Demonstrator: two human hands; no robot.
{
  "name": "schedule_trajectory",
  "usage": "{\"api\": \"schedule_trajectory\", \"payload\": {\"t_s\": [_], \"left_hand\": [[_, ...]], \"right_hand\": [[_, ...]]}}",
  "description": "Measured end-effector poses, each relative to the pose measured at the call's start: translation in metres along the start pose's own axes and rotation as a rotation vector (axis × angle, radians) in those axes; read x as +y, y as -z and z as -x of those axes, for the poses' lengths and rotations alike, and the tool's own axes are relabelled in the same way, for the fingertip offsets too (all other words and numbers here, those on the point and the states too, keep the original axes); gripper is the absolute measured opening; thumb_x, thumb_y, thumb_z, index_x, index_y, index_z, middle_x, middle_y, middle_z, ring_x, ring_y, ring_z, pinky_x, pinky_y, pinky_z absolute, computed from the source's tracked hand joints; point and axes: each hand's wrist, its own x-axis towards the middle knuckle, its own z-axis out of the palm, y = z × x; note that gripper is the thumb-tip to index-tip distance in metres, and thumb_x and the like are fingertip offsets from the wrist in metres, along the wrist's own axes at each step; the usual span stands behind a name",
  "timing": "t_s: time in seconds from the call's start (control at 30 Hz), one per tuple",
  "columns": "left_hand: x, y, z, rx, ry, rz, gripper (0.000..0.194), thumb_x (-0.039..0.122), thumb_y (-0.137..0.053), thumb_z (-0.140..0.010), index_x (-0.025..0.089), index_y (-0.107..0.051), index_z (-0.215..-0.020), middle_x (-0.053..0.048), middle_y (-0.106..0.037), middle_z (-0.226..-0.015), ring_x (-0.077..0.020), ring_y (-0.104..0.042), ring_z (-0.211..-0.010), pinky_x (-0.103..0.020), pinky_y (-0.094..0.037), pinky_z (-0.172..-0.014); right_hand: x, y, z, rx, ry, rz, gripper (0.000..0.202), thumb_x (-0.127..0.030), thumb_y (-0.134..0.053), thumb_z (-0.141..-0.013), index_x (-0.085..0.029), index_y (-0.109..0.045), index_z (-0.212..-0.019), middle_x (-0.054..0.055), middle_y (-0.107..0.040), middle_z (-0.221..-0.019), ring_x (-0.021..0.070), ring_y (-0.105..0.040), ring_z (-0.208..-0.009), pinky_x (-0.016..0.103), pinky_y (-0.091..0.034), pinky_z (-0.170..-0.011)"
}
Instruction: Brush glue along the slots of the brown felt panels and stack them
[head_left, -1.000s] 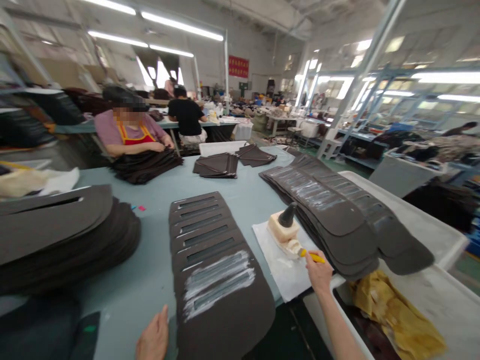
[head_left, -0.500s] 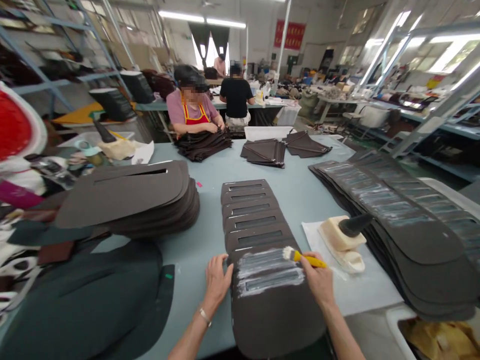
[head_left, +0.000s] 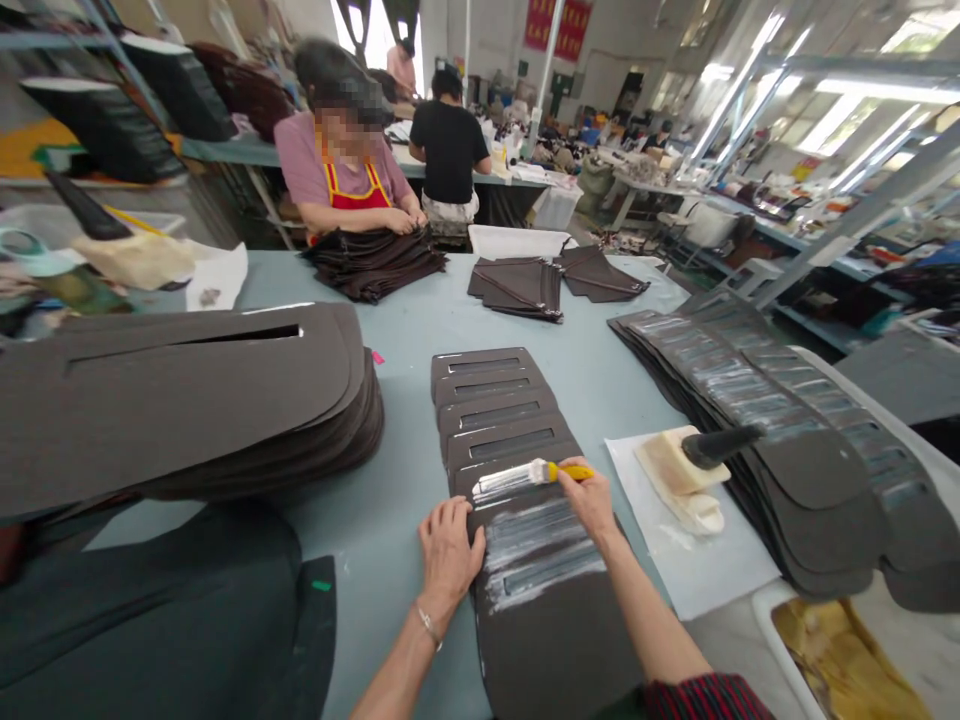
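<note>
My right hand [head_left: 590, 500] grips the yellow handle of a paintbrush [head_left: 553, 471]. Its white bristles touch a dark panel [head_left: 491, 455] and lie at the end of a fresh wet white streak. Several such panels overlap in a row, each showing a slot. The nearest panel [head_left: 559, 645] carries smeared white coating around its slot. My left hand [head_left: 451, 545], with a bracelet at the wrist, rests at the row's left edge, fingers extended and holding nothing. Right of the row, a cream container with a black cone-shaped spout [head_left: 679, 462] lies on a white sheet [head_left: 664, 575].
Coated panels [head_left: 750, 400] lie stacked at the right. A thick stack of larger slotted panels [head_left: 225, 400] and dark green material [head_left: 165, 610] occupy the left. Across the table [head_left: 405, 325], a co-worker [head_left: 352, 180] handles dark pieces [head_left: 375, 262]. A white bin [head_left: 784, 640] stands front right.
My right hand has moved the brush up and left onto the panel behind, leaving a new white streak. My left hand has shifted slightly right. The camera view has turned and moved closer.
</note>
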Motion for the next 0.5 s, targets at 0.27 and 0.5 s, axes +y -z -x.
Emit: {"api": "schedule_trajectory", "payload": {"t_s": [0.27,0.5], "left_hand": [[0.001,0.001,-0.001,0.001,0.019,0.004,0.027,0.022,-0.052,-0.078,0.022,-0.056,-0.105,-0.009,-0.056,-0.121,-0.0268,-0.044,-0.116,-0.045,-0.031,-0.098],[-0.001,-0.001,0.0,-0.001,0.0,-0.005,0.024,0.023,-0.051,-0.079,0.022,-0.054,-0.103,-0.007,-0.056,-0.121,-0.0264,-0.044,-0.115,-0.044,-0.031,-0.098]], "right_hand": [[-0.03,-0.016,0.01,0.061,0.085,0.031,0.028,-0.043,-0.051,-0.081,-0.018,-0.065,-0.084,0.002,-0.063,-0.068,0.0144,-0.054,-0.06,0.024,-0.041,-0.061],[-0.022,-0.028,0.019,-0.081,0.061,-0.075,0.025,-0.04,-0.054,-0.077,-0.019,-0.067,-0.082,0.001,-0.064,-0.07,0.0144,-0.055,-0.061,0.024,-0.042,-0.06]]}}
